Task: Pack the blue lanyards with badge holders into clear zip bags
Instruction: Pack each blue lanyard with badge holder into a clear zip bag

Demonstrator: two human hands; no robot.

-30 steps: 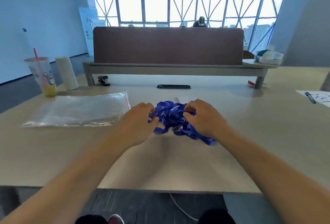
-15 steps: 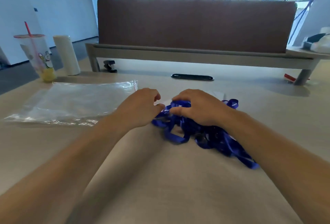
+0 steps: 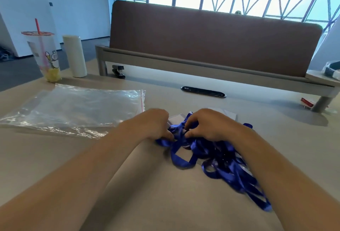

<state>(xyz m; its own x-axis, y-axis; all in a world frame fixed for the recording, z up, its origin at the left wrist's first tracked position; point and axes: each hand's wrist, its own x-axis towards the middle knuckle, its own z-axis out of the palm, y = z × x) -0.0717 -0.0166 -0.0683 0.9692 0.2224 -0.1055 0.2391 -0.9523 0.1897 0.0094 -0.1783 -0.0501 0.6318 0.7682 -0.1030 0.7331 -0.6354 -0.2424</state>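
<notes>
Lanyards — tangled blue heap on the table, centre-right, loose loops trailing toward the near right. Clear badge holder visible as a pale corner at the far side of the heap, between the two hands; others probably buried, not countable. Left hand at the heap's left end, fingers curled down, thumb and fingertips pinching a strap. Right hand on top of the heap, fingers likewise curled, nipping a strap just beside the left thumb. Zip bags lying flat to the left, near the heap but apart from it, red-lined mouth facing the hands, apparently empty. Judged step: teasing one lanyard free of the tangle — no bagging begun. Next move likely to call for a slow pull along a single strap with the rest held down, then one hand freed to lift and open a bag. Risk: dragging the whole clump along. Beyond the bags: drink cup with straw, white cylinder, stapler.
</notes>
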